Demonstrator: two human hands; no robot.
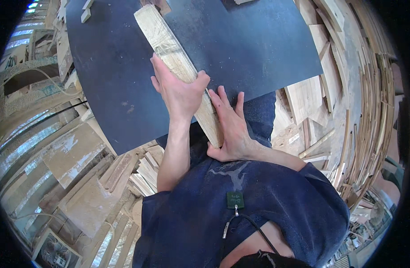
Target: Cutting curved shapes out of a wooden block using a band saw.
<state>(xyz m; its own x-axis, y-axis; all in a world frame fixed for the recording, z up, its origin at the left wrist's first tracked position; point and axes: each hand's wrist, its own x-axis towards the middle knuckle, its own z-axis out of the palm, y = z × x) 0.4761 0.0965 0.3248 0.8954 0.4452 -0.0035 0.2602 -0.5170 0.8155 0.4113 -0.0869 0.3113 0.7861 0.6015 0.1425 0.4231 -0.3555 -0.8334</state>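
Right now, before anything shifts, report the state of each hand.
Left hand: closed around the wooden plank.
Right hand: open, against the plank's near end.

Plank (169, 49): bare wood, matt, grain showing, darker smudgy band toward far end. Tabletop (258, 49): dark blue-grey, smooth, mostly matt, faint sheen at right, dusty specks; base material unclear. Shirt (267, 192): navy cloth, matt, pale dusty smears. Neck cord (258, 230) matt black, clip (236, 208) shiny metal. Left board (73, 149): worn, patchy white. Right offcuts (305, 96): raw wood, matt. Far-right strips (374, 111): wood, unfinished-looking.
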